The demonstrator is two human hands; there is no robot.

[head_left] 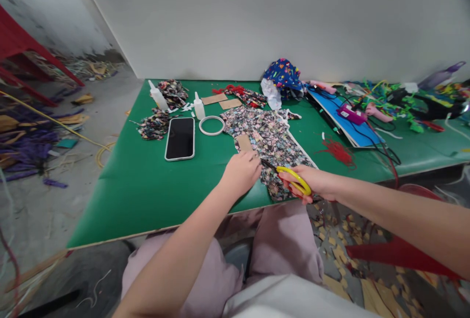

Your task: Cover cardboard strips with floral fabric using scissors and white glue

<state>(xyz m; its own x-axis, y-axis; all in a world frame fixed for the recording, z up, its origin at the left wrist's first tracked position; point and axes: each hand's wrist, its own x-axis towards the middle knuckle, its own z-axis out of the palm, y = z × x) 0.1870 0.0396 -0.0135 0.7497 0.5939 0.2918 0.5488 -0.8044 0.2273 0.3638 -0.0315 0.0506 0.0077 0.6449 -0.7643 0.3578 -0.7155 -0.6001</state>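
A floral fabric sheet (268, 137) lies on the green table (147, 186) with a small cardboard piece (244, 142) on it. My left hand (240, 173) rests on the fabric's near edge, fingers curled and pressing it down beside the cardboard. My right hand (312, 183) grips yellow-handled scissors (290, 177), whose dark blades point left into the fabric close to my left fingers.
A phone (179, 138) lies face up left of the fabric, next to a white ring (212, 125) and two glue bottles (199, 107). Fabric scraps (156, 124), cardboard pieces (220, 100), red thread (340, 152), a blue board (345, 117) and glue guns with cables crowd the back and right.
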